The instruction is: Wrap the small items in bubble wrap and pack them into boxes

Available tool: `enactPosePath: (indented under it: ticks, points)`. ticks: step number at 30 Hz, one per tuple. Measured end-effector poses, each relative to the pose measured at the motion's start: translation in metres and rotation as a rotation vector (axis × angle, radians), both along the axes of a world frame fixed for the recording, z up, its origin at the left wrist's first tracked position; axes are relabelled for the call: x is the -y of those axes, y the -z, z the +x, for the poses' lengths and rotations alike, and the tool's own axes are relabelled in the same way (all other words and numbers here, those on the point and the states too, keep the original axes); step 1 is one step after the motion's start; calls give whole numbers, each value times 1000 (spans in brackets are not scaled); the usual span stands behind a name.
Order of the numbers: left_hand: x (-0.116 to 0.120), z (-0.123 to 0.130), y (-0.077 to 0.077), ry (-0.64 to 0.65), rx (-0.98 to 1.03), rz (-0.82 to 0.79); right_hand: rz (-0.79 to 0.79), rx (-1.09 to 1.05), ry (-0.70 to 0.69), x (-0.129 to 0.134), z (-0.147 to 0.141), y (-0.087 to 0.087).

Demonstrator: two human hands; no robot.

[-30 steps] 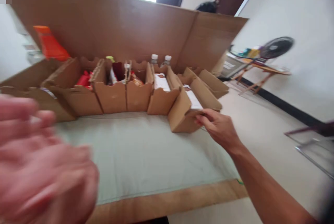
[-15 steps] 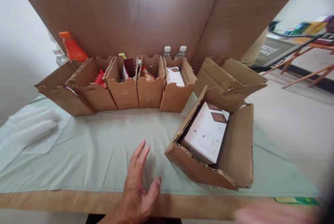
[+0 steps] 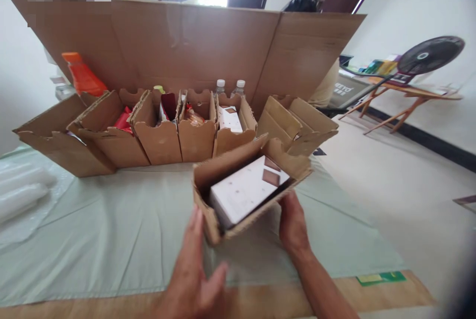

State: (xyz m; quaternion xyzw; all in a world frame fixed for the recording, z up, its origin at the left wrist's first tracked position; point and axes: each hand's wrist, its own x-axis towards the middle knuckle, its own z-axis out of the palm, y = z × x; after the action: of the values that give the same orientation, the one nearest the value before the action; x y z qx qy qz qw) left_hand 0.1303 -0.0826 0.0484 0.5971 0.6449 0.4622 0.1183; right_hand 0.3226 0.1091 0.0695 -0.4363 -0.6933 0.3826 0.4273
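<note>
In the head view a cardboard bin (image 3: 211,225) stands at an angle above the cloth, with a white box (image 3: 241,187) with brown diamond marks lying inside it. My right hand (image 3: 293,222) grips the bin's right side, its fingertips partly hidden behind the cardboard. At the near left corner my left hand (image 3: 197,264) is open, thumb apart, fingers close against the bin's wall. Whether those fingers press on it I cannot tell.
Behind is a row of cardboard bins (image 3: 159,140) holding packets and another white box (image 3: 229,119). Two clear bottles (image 3: 240,88) and an orange bottle (image 3: 84,76) stand behind the row. A tall cardboard panel (image 3: 186,46) backs it. Bubble-wrapped rolls (image 3: 24,190) lie left.
The bin with the white box has turned and shifted left, toward my left hand. My right hand has come up from the lower edge onto its right side. The camera view has swung right.
</note>
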Motion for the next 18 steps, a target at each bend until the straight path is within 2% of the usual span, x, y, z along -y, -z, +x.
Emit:
enactPosePath:
  ticks: [3,5,7,11,14,16,18]
  points:
    - [-19,-54,-20,-129,38,-77,-119,-128,-62,23,-18,7]
    - [-33,-82,-33,-199,85,-174,-208,-180,-158,25,-30,3]
    - [-45,-96,-39,-227,123,-211,-253,-167,-201,18,-39,-2]
    - [-56,-98,-27,-228,184,-167,-259,17,-210,-5,-33,-8]
    - [-55,-94,-13,-236,209,-187,-224,146,-303,-27,-16,-12]
    - [-53,-95,-9,-220,228,-193,-194,72,-352,-45,-9,-14]
    - [-52,-96,-9,-202,253,-188,-162,-30,-329,-64,-10,-15]
